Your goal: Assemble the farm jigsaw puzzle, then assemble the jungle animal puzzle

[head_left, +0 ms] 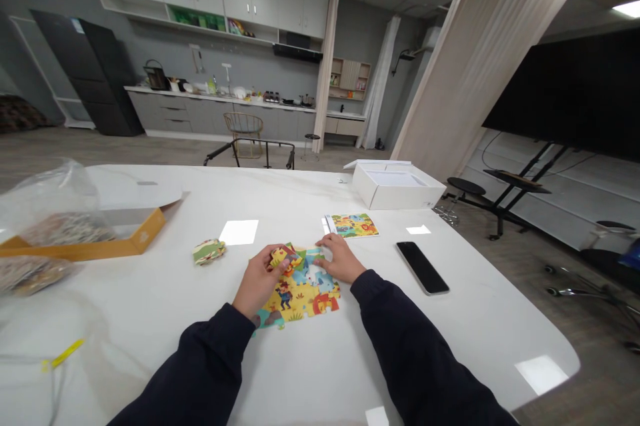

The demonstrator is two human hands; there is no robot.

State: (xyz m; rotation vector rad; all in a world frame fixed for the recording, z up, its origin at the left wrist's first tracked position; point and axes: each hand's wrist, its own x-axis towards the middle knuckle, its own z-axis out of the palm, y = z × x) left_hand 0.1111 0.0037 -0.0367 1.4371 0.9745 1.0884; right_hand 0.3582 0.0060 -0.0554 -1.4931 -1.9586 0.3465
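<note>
A partly joined jigsaw puzzle [305,293] with yellow ground, cartoon animals and a figure in blue lies flat on the table in front of me. My left hand [257,281] is closed on several loose puzzle pieces [284,258], held above the puzzle's upper left part. At the puzzle's upper right edge rests my right hand [340,258], its thumb and fingers apart and touching the pieces there. A small pile of puzzle pieces [209,251] lies left of my left hand. Beyond my right hand is a picture card [354,225] with a similar colourful scene.
A black phone [423,267] lies on the white table [450,346] to the right. An open white box [397,186] stands at the far right. On the left are an orange box [145,234], a clear plastic bag [60,196] and a yellow-tagged cord [67,353].
</note>
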